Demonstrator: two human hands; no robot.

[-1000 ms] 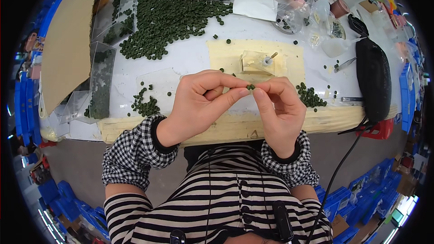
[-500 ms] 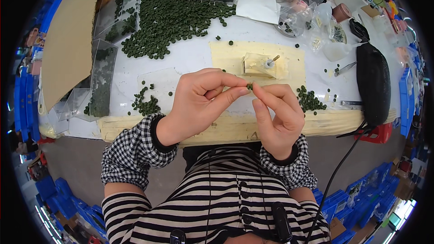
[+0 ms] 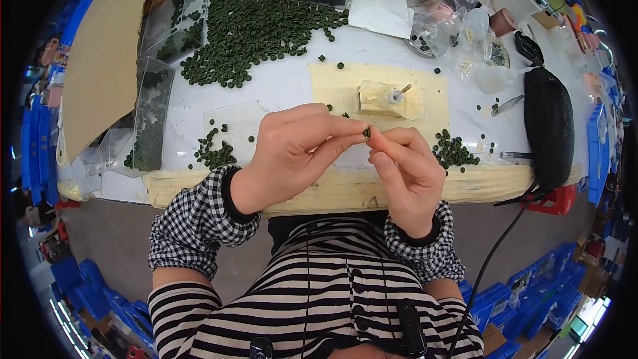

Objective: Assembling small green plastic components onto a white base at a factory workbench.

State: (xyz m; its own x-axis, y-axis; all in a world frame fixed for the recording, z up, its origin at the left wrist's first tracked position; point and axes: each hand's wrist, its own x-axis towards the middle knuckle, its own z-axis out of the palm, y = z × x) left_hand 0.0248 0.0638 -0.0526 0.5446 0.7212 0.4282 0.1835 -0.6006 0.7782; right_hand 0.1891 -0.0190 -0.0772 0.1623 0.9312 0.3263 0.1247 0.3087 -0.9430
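Left hand (image 3: 292, 153) and right hand (image 3: 407, 171) meet fingertip to fingertip above the near edge of the table (image 3: 286, 86), both pinched together on one small green disc (image 3: 367, 132). The disc is dark green, round and flat, seen edge-on. Just beyond lies a yellowish pad (image 3: 332, 83) bearing a small block with a pin (image 3: 382, 96). Farther back sits a large heap of green discs (image 3: 256, 26). A black pouch (image 3: 548, 126) lies at right. Blue crates (image 3: 40, 153) surround the table.
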